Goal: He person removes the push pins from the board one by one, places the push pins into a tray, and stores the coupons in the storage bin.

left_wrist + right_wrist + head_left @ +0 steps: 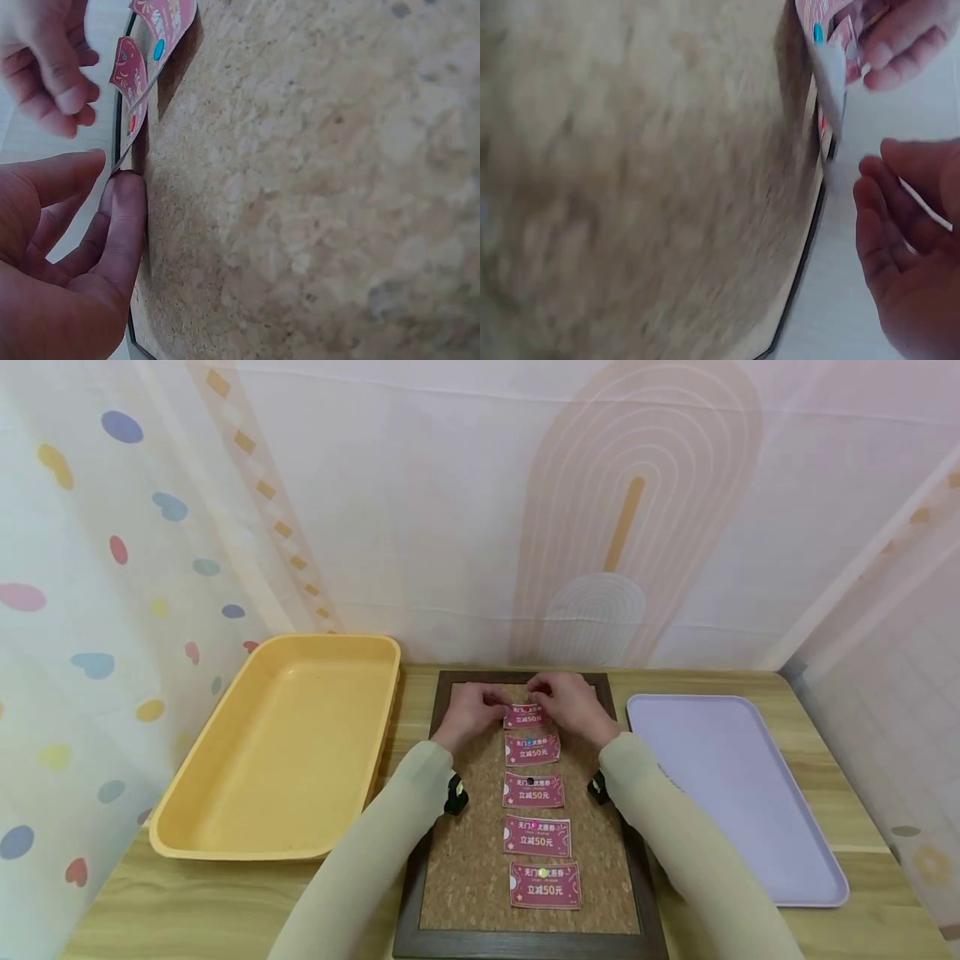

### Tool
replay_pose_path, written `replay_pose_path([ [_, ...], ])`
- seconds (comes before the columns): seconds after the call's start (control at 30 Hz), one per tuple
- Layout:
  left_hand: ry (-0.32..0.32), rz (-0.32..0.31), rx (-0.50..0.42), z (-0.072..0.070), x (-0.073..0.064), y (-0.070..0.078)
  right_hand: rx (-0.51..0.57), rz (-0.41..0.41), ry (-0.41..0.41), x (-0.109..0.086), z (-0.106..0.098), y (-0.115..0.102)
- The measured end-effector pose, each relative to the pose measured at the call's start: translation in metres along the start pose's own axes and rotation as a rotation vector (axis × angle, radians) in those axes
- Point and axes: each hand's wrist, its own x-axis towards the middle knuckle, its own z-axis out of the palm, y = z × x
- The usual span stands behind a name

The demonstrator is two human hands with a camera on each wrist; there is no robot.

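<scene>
At the top of the cork board [472,843], a red-pinned pink coupon [525,719] lies between my two hands. My left hand [474,712] is at its left edge. In the left wrist view the fingertips meet the coupon's edge, while the thumb [90,166] stands a little apart. My right hand [572,700] hovers by the upper right corner; in the right wrist view its bent fingers [874,217] are off the paper and hold nothing. Below hangs a coupon with a blue pin [532,750], its lower edge curling off the cork.
Further down the board are coupons with a black pin [533,791], a magenta pin [537,837] and a yellow pin [545,887]. A dark wooden frame [525,945] edges the board. A yellow tray [292,752] stands left, a lilac tray [742,802] right, on the wooden table [202,910].
</scene>
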Motion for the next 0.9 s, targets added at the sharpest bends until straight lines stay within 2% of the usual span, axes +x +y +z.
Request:
replay_pose_path([
  [0.1, -0.004, -0.007, 0.022, 0.001, 0.001, 0.001, -0.026, -0.011, 0.02, 0.001, 0.002, -0.007],
  [0.3, 0.002, -0.024, 0.055, 0.003, 0.002, 0.003, -0.05, 0.051, -0.083, 0.004, 0.003, -0.007],
  [0.63, -0.038, -0.042, -0.009, 0.003, 0.002, -0.001, -0.022, 0.071, -0.157, 0.007, 0.002, 0.004],
  [0.9, -0.072, -0.017, 0.0, 0.006, -0.001, -0.001, -0.047, 0.091, -0.179, 0.003, 0.0, 0.005],
])
